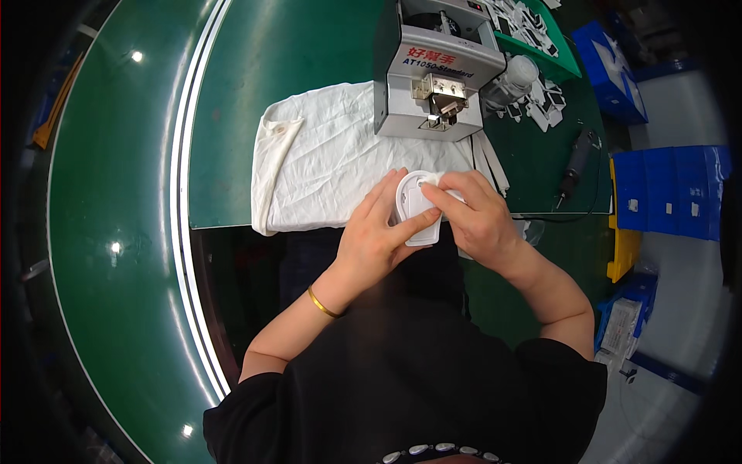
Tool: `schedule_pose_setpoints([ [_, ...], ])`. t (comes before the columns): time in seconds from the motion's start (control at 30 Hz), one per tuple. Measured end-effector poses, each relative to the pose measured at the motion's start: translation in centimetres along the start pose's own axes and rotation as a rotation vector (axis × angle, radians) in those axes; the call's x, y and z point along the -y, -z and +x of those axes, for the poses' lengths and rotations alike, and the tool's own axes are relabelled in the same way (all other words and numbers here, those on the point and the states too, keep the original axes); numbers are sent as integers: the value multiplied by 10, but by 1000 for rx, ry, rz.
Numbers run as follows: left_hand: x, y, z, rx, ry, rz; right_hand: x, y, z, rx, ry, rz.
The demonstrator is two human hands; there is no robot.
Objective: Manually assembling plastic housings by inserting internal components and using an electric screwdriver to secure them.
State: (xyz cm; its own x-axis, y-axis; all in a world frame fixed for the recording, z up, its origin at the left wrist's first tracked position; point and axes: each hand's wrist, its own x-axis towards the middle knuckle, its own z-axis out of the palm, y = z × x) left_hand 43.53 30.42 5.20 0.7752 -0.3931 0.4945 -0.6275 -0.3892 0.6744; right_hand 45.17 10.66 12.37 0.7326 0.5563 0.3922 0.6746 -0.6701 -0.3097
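A white plastic housing [415, 203], rounded at the far end and hollow inside, is tilted up just off the table's front edge. My left hand [365, 241] is closed around its left side, with the thumb across the near part. At the housing's far right, the fingertips of my right hand [481, 222] are pinched together against the inside. Something white shows by those fingertips, too small and covered to name. Under and beyond the housing lies a white cloth [332, 155], spread on the green table [232, 155].
A grey bench machine [394, 108] stands on the cloth straight ahead. To its right are a clear jar [516, 77], loose white parts [547, 108] and a green bin [570, 62]. A black electric screwdriver [574, 168] lies farther right, near blue bins [668, 192]. A strip light [179, 170] runs along the left.
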Motion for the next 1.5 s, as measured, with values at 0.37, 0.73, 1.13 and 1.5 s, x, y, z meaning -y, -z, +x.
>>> schedule_pose_setpoints([
  [0.37,-3,2,1,-31,9,-19,-12,-5,15,0,72,32],
  [0.73,-2,4,2,1,-1,-18,-14,-3,20,61,98,39],
  [1.13,-3,0,-2,-22,-13,0,-19,0,21,109,72,111],
  [1.5,7,-8,-8,-161,20,-168,0,23,-26,28,-238,210],
])
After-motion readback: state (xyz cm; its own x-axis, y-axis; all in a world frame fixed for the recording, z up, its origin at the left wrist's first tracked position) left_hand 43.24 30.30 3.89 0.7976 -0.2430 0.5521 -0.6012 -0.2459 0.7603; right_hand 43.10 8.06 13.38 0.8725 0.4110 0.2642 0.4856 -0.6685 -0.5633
